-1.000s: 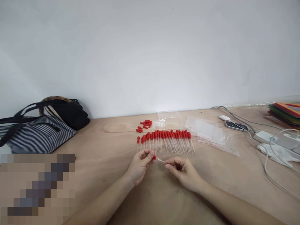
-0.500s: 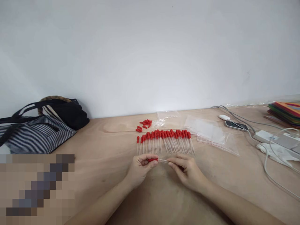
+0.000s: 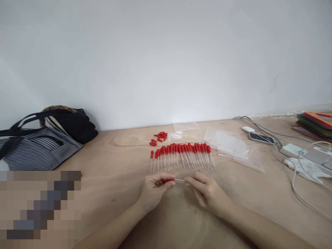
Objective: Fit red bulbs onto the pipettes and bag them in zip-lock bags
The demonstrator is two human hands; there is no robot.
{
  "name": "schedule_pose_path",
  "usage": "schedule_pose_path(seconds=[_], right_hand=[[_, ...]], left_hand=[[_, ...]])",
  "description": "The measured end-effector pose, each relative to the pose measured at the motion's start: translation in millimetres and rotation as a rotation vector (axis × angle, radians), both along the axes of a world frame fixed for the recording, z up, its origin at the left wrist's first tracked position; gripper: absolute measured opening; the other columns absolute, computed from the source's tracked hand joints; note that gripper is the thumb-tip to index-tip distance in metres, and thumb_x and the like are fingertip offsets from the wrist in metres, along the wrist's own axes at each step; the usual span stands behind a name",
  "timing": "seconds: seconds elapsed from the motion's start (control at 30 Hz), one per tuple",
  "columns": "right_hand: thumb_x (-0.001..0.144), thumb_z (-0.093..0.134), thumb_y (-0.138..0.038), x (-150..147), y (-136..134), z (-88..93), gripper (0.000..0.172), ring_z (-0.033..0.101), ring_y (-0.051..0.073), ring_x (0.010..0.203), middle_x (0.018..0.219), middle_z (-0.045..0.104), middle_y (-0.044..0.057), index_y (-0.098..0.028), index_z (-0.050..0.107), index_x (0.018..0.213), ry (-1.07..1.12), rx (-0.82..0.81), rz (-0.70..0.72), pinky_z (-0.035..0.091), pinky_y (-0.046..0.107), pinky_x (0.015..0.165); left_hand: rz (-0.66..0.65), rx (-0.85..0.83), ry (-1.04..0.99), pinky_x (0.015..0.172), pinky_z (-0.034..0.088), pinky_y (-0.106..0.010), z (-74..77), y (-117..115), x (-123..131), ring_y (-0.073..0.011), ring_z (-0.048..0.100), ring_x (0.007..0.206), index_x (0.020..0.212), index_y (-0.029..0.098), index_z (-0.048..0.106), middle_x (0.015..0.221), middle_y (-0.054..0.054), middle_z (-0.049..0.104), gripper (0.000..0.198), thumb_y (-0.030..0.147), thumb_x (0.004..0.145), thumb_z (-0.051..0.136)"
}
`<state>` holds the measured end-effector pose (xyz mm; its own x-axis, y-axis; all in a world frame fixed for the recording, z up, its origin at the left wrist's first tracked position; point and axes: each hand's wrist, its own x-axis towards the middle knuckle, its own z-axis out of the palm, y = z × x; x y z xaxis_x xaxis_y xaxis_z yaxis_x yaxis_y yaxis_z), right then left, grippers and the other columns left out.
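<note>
Between finger and thumb my left hand pinches a red rubber bulb. A clear dropper tube runs from the bulb to my right hand, whose fingers are closed on its other end. The tube lies roughly level, just above the table. Beyond my hands, several droppers with red bulbs lie side by side in a row, tips toward me. Behind the row's left end is a loose pile of red bulbs. Bare clear tubes lie beside that pile.
Clear plastic bags lie right of the row, another bag near the wall. At right are a phone-like device, a white power strip, cables and coloured sheets. A striped bag sits at left.
Both hands still hold the bulb and tube. They have dropped slightly in the view, and my left fingers now cover a little more of the bulb.
</note>
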<state>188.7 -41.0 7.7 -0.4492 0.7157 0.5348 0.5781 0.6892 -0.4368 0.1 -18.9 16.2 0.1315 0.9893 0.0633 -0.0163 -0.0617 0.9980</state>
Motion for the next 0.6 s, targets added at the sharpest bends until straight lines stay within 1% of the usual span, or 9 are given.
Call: schedule_pose_path(seconds=[0.1,0.27,0.6], right_hand=[[0.083,0.035,-0.016,-0.3,-0.2,-1.4,0.029,0.048,0.014,0.06,0.069,0.053,0.006,-0.018,0.058,0.099,0.004,0.037,0.004,0.041,0.025,0.054],[0.084,0.035,-0.018,-2.2,-1.4,-1.1,0.027,0.05,0.014,0.06,0.069,0.053,0.006,-0.017,0.057,0.099,0.033,-0.033,0.008,0.043,0.024,0.055],[0.083,0.035,-0.017,-7.6,-4.1,-2.1,0.025,0.052,0.014,0.062,0.07,0.053,0.005,-0.018,0.058,0.096,0.086,-0.101,0.011,0.043,0.025,0.056]], left_hand=[[-0.026,-0.008,-0.016,0.056,0.049,-0.021,-1.1,0.1,0.0,-0.0128,0.06,0.057,0.061,0.018,0.069,0.06,-0.001,0.067,0.013,0.018,0.049,0.074],[-0.038,-0.019,-0.034,0.055,0.048,-0.018,-1.4,-1.0,1.0,-0.0109,0.059,0.056,0.06,0.018,0.07,0.06,0.0,0.067,0.011,0.015,0.05,0.073],[-0.078,-0.033,-0.021,0.058,0.048,-0.02,-1.6,-5.0,3.8,-0.0124,0.06,0.059,0.06,0.017,0.068,0.062,-0.001,0.067,0.009,0.016,0.052,0.072]])
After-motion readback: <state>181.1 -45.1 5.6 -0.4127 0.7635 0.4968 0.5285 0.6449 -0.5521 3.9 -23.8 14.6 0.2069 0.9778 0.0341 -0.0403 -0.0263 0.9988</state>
